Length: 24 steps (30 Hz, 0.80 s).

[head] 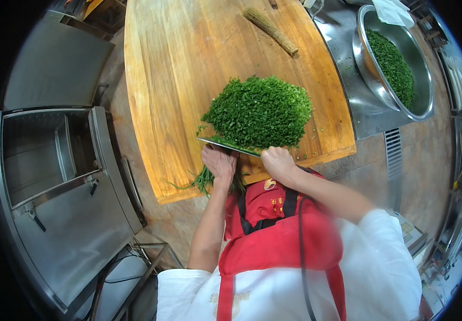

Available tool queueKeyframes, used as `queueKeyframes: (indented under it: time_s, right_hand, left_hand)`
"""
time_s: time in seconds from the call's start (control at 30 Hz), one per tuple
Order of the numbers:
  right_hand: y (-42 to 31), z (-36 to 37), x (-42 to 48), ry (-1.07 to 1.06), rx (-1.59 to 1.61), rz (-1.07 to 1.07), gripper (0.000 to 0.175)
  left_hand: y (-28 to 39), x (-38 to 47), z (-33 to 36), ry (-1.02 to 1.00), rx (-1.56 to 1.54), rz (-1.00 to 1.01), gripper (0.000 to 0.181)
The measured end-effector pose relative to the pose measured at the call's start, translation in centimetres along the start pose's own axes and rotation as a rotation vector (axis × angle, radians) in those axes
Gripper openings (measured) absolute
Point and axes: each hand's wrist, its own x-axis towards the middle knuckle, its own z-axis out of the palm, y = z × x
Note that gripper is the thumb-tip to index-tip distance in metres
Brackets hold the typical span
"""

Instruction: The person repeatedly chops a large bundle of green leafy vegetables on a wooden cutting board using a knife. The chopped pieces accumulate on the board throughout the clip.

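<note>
My right hand (pixel 280 163) grips the handle of a kitchen knife (pixel 231 146), whose broad blade reaches left, with green bits clinging to it. Close behind the blade, my left hand (pixel 219 163) presses on a bunch of long green stalks (pixel 204 179), perhaps scallions or chives. Their loose ends spread toward the near edge of the wooden cutting table (pixel 171 120). Just beyond the blade lies a large heap of finely chopped greens (pixel 261 110). The cut itself is hidden behind the blade and my left hand.
A bound bundle of thin sticks (pixel 270 31), like a whisk brush, lies farther back on the wood. On a steel counter (pixel 365 127) at right stands a metal bowl (pixel 424 100) of chopped greens, a white cloth (pixel 393 12) over its rim. Steel cabinets (pixel 74 232) stand at left.
</note>
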Motion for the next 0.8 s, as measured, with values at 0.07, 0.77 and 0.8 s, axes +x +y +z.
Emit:
queueKeyframes:
  time_s: [0.07,0.77,0.8]
  right_hand:
    - [-0.4,1.9,1.4,0.033,0.009,0.039,0.010]
    - [3.0,0.1,3.0,0.089,0.264,0.195,0.022]
    - [3.1,-0.1,2.7,0.093,0.263,0.187,0.022]
  left_hand:
    - [0.2,-0.1,-0.1,-0.014,0.048,0.000,0.062]
    - [0.7,1.6,-4.1,-0.073,-0.041,0.161,0.137]
    - [0.9,1.3,-4.4,-0.077,-0.034,0.148,0.138]
